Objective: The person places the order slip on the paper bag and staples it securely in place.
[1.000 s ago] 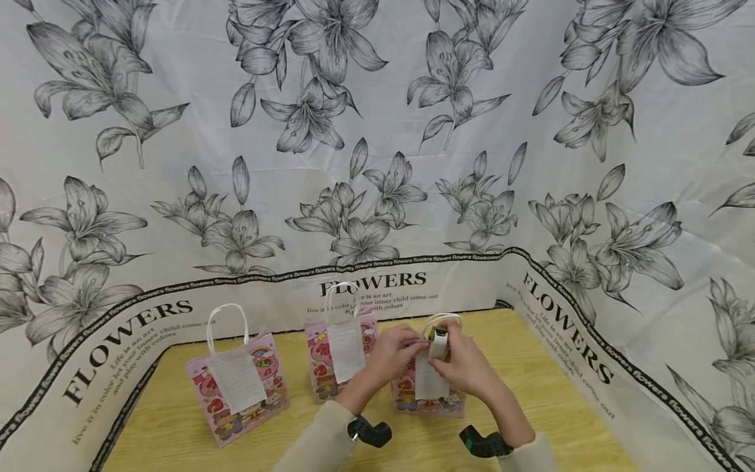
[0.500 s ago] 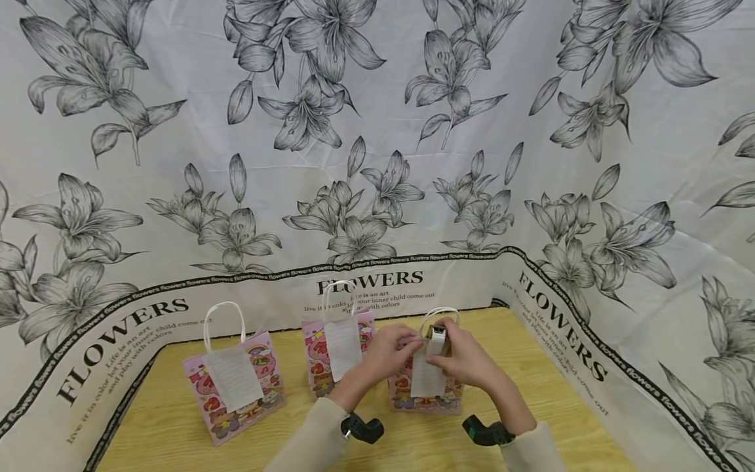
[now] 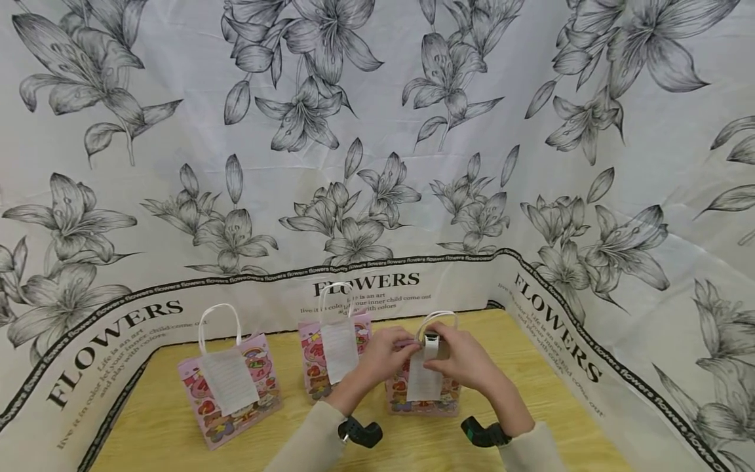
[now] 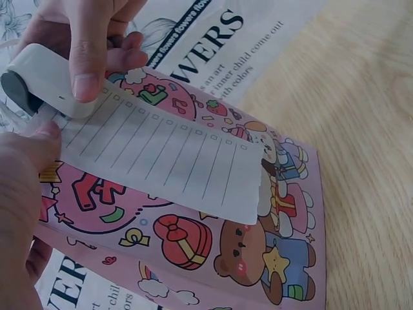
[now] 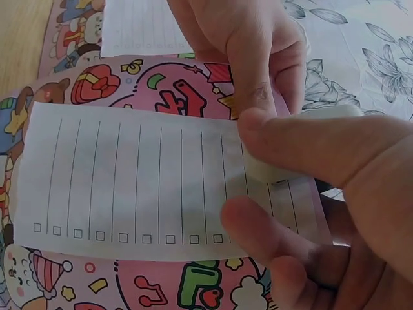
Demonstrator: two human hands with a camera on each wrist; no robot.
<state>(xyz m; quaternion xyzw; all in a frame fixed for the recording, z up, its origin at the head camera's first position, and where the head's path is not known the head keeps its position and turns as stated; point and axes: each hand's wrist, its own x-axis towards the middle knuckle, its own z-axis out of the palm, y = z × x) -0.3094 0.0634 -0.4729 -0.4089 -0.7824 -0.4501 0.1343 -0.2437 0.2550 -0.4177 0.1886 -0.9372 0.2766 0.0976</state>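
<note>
In the head view, my left hand (image 3: 382, 359) pinches the top edge of the rightmost pink cartoon gift bag (image 3: 398, 401), together with a white lined checklist sheet (image 3: 421, 385). My right hand (image 3: 468, 362) grips a small white stapler (image 3: 432, 346) at the top of that sheet. Seen from the left wrist, the stapler (image 4: 50, 74) straddles the upper end of the sheet (image 4: 168, 152), under the right thumb. The right wrist view shows both thumbs close together there, with the stapler's body partly hidden behind my right hand (image 5: 352, 161).
Two more pink bags, one at the left (image 3: 212, 419) and one in the middle (image 3: 315, 367), stand on the yellow wood-grain table (image 3: 330, 446). Each has a white sheet on its front and white handles. A flower-printed cloth (image 3: 377, 196) encloses the back and sides.
The stapler has tilted and shifted slightly in my right hand, at the bag's top edge. My left hand keeps its pinch. The whole head view has drifted a little left.
</note>
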